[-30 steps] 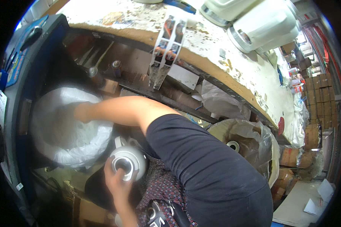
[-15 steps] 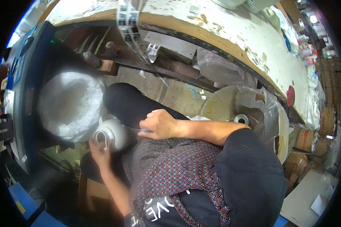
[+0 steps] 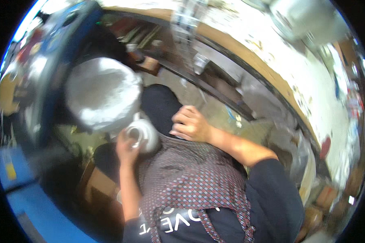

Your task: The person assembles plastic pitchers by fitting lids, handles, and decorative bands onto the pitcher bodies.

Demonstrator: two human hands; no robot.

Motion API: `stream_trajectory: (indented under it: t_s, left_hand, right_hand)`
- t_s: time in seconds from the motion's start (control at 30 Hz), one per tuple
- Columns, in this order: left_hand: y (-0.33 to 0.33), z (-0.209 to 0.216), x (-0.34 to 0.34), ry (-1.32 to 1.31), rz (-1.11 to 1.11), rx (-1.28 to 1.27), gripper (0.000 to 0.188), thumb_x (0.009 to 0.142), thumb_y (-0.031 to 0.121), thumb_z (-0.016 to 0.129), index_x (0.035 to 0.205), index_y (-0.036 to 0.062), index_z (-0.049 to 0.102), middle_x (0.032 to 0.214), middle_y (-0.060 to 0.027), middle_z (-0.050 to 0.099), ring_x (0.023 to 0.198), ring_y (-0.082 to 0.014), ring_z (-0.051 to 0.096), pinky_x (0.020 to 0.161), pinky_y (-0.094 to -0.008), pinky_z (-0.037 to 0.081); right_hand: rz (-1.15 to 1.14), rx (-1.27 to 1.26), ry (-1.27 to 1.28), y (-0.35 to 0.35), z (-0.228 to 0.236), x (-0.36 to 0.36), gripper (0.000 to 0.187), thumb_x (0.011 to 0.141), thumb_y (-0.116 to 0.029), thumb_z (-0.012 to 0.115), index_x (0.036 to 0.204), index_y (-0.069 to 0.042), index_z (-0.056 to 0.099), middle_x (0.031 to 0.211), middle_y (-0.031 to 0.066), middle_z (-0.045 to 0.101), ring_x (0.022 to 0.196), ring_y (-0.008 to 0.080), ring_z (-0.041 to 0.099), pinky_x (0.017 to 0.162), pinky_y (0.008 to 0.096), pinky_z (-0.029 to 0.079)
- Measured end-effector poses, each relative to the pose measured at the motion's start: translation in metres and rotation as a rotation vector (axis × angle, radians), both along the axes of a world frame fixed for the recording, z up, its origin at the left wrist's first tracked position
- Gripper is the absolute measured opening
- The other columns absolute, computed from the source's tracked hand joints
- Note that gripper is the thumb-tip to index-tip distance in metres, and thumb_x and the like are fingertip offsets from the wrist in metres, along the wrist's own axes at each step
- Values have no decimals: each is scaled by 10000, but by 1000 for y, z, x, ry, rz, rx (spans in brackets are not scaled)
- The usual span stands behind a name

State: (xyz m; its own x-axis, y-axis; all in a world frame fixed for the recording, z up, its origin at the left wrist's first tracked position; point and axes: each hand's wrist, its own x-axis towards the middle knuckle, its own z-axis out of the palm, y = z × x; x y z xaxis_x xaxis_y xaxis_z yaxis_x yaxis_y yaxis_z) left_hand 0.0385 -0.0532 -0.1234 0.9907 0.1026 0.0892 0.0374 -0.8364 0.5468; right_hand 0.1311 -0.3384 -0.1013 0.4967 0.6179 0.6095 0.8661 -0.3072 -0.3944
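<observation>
My left hand (image 3: 127, 149) grips a white plastic bottle (image 3: 150, 137) around its open neck. The bottle lies tilted in my lap, its mouth facing left toward the hand. My right hand (image 3: 190, 124) is closed above my right knee, fingers curled in. A small pale bit shows under its fingers, too blurred to name. Just beyond the bottle stands a large round bin (image 3: 103, 95) lined with a white plastic bag; nothing in it can be made out.
A stained white workbench (image 3: 267, 52) crosses ahead to the right, a strip of labels (image 3: 186, 24) hanging over its edge. Pale containers (image 3: 308, 20) stand on it. A blue machine frame (image 3: 56, 73) rises at left. A cardboard box (image 3: 101, 188) sits below my left arm.
The view has swung, so the bin, bench and hands appear farther right. My left hand still grips the bottle; my right hand remains closed. No clear change in either grip.
</observation>
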Motion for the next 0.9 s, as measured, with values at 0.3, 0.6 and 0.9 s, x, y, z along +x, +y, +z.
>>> stream_trajectory:
  t_s: [0.3,0.6,0.9]
  left_hand:
    - [18,2,2,-63,-12,57,373,610,433,789,625,79,673,1188,-161,549,1084,-315,538,881,-391,458]
    - [10,51,-16,-530,52,-223,373,599,411,795,644,97,598,1096,-177,570,1014,-357,560,828,-405,472]
    - [0,77,-32,-846,135,-172,489,530,402,808,799,81,557,1071,-166,541,981,-351,552,844,-429,447]
  right_hand:
    - [-9,-177,74,1,25,-11,393,653,-405,749,869,-93,647,998,48,564,957,233,536,934,448,366]
    - [-48,-117,109,12,40,-4,77,807,-83,634,864,-38,608,950,95,625,913,261,584,982,474,347]
    - [317,-179,295,116,112,-2,280,789,4,626,1064,14,571,912,110,595,903,246,566,821,330,433]
